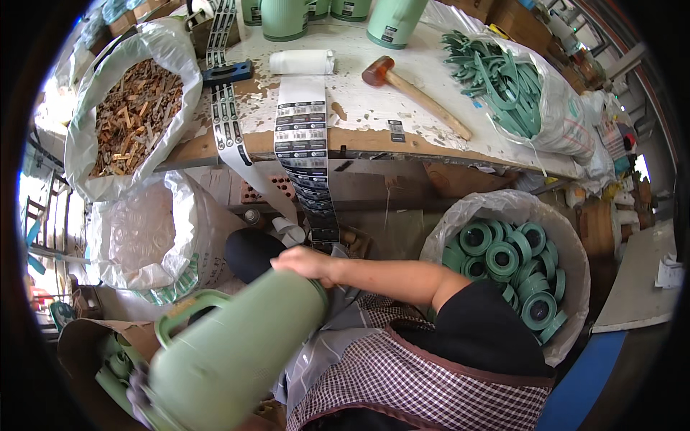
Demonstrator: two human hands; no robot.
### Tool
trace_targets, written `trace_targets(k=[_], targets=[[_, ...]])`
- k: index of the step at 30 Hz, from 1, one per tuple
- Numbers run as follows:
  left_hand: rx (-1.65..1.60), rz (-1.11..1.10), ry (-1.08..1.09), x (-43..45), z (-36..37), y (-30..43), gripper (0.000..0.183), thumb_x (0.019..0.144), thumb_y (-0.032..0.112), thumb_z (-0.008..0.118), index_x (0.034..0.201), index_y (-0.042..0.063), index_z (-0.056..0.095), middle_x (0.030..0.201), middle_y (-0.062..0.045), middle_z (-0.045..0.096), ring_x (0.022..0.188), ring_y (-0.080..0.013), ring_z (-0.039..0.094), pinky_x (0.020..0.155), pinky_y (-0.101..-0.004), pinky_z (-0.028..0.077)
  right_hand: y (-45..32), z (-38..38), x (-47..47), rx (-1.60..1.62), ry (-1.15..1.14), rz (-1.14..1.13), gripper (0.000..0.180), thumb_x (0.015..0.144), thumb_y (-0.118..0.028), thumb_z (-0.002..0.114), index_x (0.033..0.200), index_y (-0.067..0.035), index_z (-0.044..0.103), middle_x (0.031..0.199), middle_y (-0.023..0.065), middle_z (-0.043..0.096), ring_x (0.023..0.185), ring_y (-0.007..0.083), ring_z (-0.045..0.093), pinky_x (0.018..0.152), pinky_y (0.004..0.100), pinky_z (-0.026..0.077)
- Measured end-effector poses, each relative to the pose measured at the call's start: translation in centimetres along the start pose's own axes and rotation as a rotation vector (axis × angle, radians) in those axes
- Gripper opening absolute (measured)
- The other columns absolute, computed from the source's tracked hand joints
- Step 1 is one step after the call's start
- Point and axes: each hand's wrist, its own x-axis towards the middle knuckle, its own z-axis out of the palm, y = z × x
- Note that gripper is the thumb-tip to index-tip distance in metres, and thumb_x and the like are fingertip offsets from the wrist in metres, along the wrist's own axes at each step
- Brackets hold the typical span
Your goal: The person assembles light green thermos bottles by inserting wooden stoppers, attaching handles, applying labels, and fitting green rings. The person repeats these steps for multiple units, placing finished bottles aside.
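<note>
A pale green plastic jug (242,345) with a loop handle (188,312) lies tilted across my lap, slightly blurred. My right hand (304,264) grips its upper right end, beside a darker green rim. At the lower left end, grey-purple glove fingers of my left hand (140,396) wrap the jug's edge; most of that hand is hidden behind the jug. Beyond my lap, a strip of printed labels (302,140) hangs from a roll (302,62) over the edge of the worn white workbench (356,102).
A mallet (426,97) and several green jugs (396,24) are on the bench. Green strips fill a bag (566,113) at right; green rings fill a lined bin (571,269) below. At left stand a sack of brown scraps (188,81), a sack of clear rings (178,226) and a carton (81,345).
</note>
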Motion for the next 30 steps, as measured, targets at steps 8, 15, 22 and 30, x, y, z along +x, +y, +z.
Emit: trace_targets(k=[8,15,22,30], targets=[[0.631,0.482,-0.134,-2.6,1.5,6.2,0.054,0.085,0.052,0.063,0.115,0.008,0.057,0.124,-0.022,0.057,0.117,-0.0397,0.055,0.105,-0.0524,0.041,-16.7,-29.5,-12.6,-0.965,1.495,-0.719,0.016,0.091,-0.012,0.061,0.082,-0.002,0.068,0.074,0.0104,0.070,0.068,0.0202,0.067,0.062,0.0344,0.050],[0.191,0.750,-1.242,-1.9,13.8,6.7,0.046,0.059,0.042,0.091,0.073,0.012,0.058,0.103,-0.021,0.069,0.100,-0.0466,0.066,0.090,-0.0577,0.049,-20.6,-46.6,-21.8,-1.578,1.546,0.459,0.053,0.091,-0.034,0.062,0.135,-0.005,0.054,0.136,0.0237,0.056,0.133,0.0394,0.048,0.113,0.0489,0.035],[0.244,0.367,-0.920,-0.5,13.1,12.6,0.049,0.058,0.022,0.092,0.097,0.001,0.073,0.137,-0.026,0.054,0.125,-0.0407,0.056,0.108,-0.0470,0.040,-23.6,-25.8,-16.9,-1.533,1.564,-0.631,0.036,0.096,-0.040,0.061,0.090,-0.005,0.069,0.073,0.0157,0.070,0.066,0.0310,0.069,0.061,0.0424,0.049],[0.815,1.321,-0.633,2.3,23.3,13.3,0.041,0.082,0.025,0.069,0.119,0.007,0.066,0.087,-0.003,0.069,0.072,-0.0189,0.068,0.062,-0.0323,0.053,-20.1,5.0,-6.9,-0.546,-0.057,-1.506,0.041,0.074,-0.027,0.089,0.097,0.000,0.069,0.072,0.0066,0.067,0.059,0.0170,0.062,0.055,0.0282,0.048]])
